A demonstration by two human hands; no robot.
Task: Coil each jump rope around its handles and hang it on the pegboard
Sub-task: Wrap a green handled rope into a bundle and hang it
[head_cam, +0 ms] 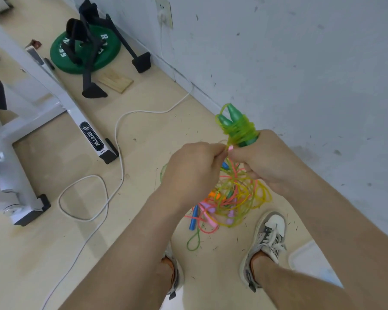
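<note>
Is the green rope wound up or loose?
Mostly wound: green rope loops wrap the handles; left hand pinches a loose strand.

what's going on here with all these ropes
A person stands over a tangled pile of coloured plastic jump ropes on the floor. Their right hand grips two green plastic handles with translucent green rope coiled round them. The left hand pinches the rope just below the coil.

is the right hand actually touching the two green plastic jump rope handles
Touching. The head view shows the right hand gripping the lower ends of the two green plastic handles, with green rope coiled round them above its fingers.
</note>
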